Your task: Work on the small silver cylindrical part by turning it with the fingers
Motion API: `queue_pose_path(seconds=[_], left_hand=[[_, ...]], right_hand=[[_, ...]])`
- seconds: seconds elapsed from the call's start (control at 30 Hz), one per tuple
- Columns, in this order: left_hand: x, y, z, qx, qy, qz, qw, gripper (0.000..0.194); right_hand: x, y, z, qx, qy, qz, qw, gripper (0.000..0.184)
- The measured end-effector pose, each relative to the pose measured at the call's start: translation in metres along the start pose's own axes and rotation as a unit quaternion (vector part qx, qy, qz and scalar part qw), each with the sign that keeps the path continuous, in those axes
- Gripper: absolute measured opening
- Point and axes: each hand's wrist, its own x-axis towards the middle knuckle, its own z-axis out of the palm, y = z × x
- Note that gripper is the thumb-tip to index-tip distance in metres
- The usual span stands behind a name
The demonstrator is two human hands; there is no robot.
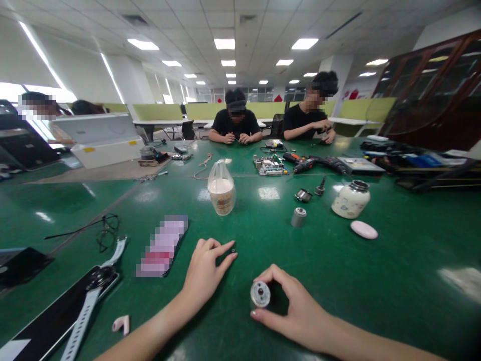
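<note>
The right hand (289, 306) is at the near side of the green worktop (180, 195), its thumb and index finger curved around a small metal motor (260, 295) and holding it by the sides, with the round end facing up; whether the motor rests on the surface cannot be told. To its left and a little farther off, the left hand (210, 263) reaches in with thumb and index finger set narrowly apart, a tiny ring (233, 250) between their tips; it is unclear whether they touch it. Beyond the right hand a metal can (298, 217) stands upright, with a metal collar (302, 195) and a dark spindle (319, 187) just behind it. Farther right are a white jar (350, 201) and a pink oval case (364, 229). In the middle stands a bagged cup (223, 195). At left lie a phone (160, 250), glasses (108, 233), a watch (100, 278) across a dark flat tablet (48, 316), and a pink earbud (122, 325). On the far side are a circuit board (270, 165) and power drills (315, 163), with two people in black shirts seated behind.
</note>
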Motion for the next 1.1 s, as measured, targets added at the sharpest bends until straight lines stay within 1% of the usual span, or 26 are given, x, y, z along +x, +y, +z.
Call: queue_pose_path(seconds=[0.1, 0.17, 0.23, 0.27, 0.33, 0.4, 0.43, 0.5, 0.57, 0.67, 0.77, 0.87, 1.0, 1.1], left_hand=[[0.001, 0.005, -0.004, -0.017, 0.000, 0.001, 1.000, 0.016], [0.000, 0.014, -0.008, -0.038, 0.005, 0.012, 0.999, 0.014], [-0.005, 0.028, -0.013, -0.088, 0.003, 0.031, 0.996, 0.014], [-0.008, 0.036, -0.015, -0.133, -0.003, 0.042, 0.990, 0.014], [-0.018, 0.050, -0.018, -0.200, -0.035, 0.055, 0.978, 0.011], [-0.027, 0.061, -0.020, -0.221, -0.073, 0.077, 0.970, 0.010], [-0.031, 0.064, -0.020, -0.219, -0.084, 0.088, 0.968, 0.011], [-0.036, 0.067, -0.019, -0.206, -0.087, 0.105, 0.969, 0.013], [-0.037, 0.066, -0.018, -0.203, -0.078, 0.111, 0.970, 0.015], [-0.037, 0.064, -0.017, -0.219, -0.078, 0.114, 0.966, 0.016], [-0.038, 0.063, -0.016, -0.227, -0.080, 0.103, 0.965, 0.014], [-0.041, 0.063, -0.015, -0.228, -0.069, 0.108, 0.965, 0.013], [-0.042, 0.063, -0.012, -0.226, -0.060, 0.136, 0.963, 0.019], [-0.043, 0.063, -0.011, -0.238, -0.055, 0.144, 0.959, 0.024]], right_hand=[[0.001, 0.001, 0.000, -0.003, 0.000, 0.000, 1.000, 0.029], [0.002, 0.002, -0.001, -0.003, 0.000, -0.006, 1.000, 0.029], [0.002, 0.003, 0.000, -0.001, -0.003, -0.015, 1.000, 0.030], [0.002, 0.004, 0.000, -0.001, -0.003, -0.019, 1.000, 0.030], [0.001, 0.006, 0.001, -0.004, -0.002, -0.023, 1.000, 0.031], [0.000, 0.008, 0.002, -0.007, -0.001, -0.022, 1.000, 0.031], [-0.001, 0.009, 0.003, -0.008, 0.000, -0.020, 1.000, 0.030], [0.000, 0.010, 0.003, -0.006, -0.001, -0.019, 1.000, 0.029], [0.000, 0.010, 0.003, -0.003, 0.000, -0.021, 1.000, 0.029], [0.000, 0.010, 0.003, -0.004, 0.000, -0.026, 1.000, 0.029], [-0.001, 0.009, 0.003, -0.006, 0.000, -0.026, 1.000, 0.029], [-0.002, 0.007, 0.003, -0.005, -0.003, -0.022, 1.000, 0.027], [-0.001, 0.007, 0.003, 0.001, -0.003, -0.032, 0.999, 0.025], [0.001, 0.008, 0.004, 0.002, -0.005, -0.034, 0.999, 0.023]])
